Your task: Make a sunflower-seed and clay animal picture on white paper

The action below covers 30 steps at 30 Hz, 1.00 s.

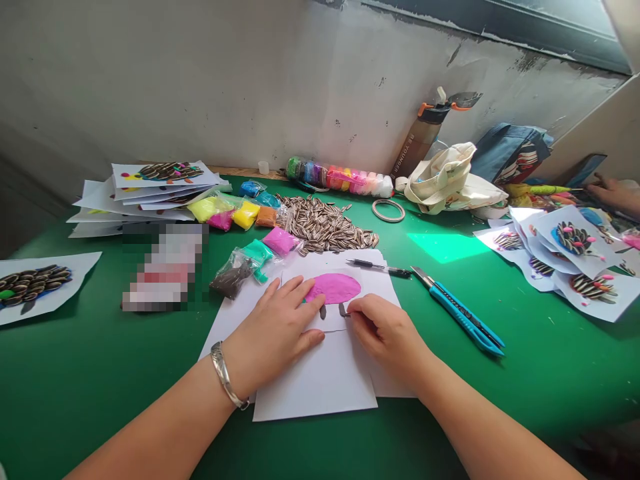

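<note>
A flat pink clay oval (pixel 338 289) lies on white paper (pixel 320 373), with two short dark clay legs (pixel 323 311) below it. My left hand (pixel 280 327) rests flat on the paper, fingers spread, its fingertips over the oval's left edge. Thumb and index finger pinched together, my right hand (pixel 383 327) is at the right leg; whatever is between those fingertips is too small to make out. A black pen (pixel 377 267) lies on the paper just above my right hand.
Sunflower seeds (pixel 325 223) are heaped behind the paper, beside bagged clay (pixel 280 241). A blue cutter (pixel 463 313) and tape roll (pixel 388 210) lie right. Seed pictures (pixel 167 173) are stacked at left and right. A bottle (pixel 417 140) and another person's hand (pixel 615 193) are farther back.
</note>
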### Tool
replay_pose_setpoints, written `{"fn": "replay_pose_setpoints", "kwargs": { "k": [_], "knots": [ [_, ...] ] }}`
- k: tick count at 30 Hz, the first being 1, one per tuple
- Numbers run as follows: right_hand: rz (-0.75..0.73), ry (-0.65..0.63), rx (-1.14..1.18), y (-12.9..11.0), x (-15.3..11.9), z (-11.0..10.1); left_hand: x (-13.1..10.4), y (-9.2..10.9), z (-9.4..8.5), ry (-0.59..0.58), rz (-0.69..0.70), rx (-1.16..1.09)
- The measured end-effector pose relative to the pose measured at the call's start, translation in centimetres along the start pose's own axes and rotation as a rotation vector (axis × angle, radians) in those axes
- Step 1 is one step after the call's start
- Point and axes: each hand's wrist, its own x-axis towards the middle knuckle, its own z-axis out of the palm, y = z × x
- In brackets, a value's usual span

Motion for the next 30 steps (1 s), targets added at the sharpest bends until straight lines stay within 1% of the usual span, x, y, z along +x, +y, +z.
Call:
{"fn": "replay_pose_setpoints", "kwargs": {
  "k": [4,9,13,16,22,27,30],
  "knots": [
    [-0.003,-0.014,-0.041,-0.01,0.07,0.13,0.02,0.03,0.03,-0.003,0.000,-0.004],
    [-0.003,0.013,-0.011,0.00,0.04,0.10,0.06,0.13,-0.17,-0.022,-0.006,0.002],
    [0.000,-0.004,-0.041,-0.09,0.11,0.09,0.14,0.15,-0.25,-0.032,-0.010,0.005],
    [-0.001,-0.013,-0.041,-0.17,0.16,0.05,0.15,0.07,-0.13,-0.022,-0.009,-0.003],
    [0.038,0.027,-0.001,-0.14,0.01,-0.03,0.06,-0.05,0.10,0.009,-0.001,-0.023],
    [0.029,-0.014,-0.057,-0.09,0.07,0.05,0.06,-0.01,0.03,0.007,-0.004,-0.022],
    [0.029,-0.003,-0.038,-0.21,0.12,-0.07,0.07,-0.02,0.02,0.025,0.004,-0.034]
  ]
}}
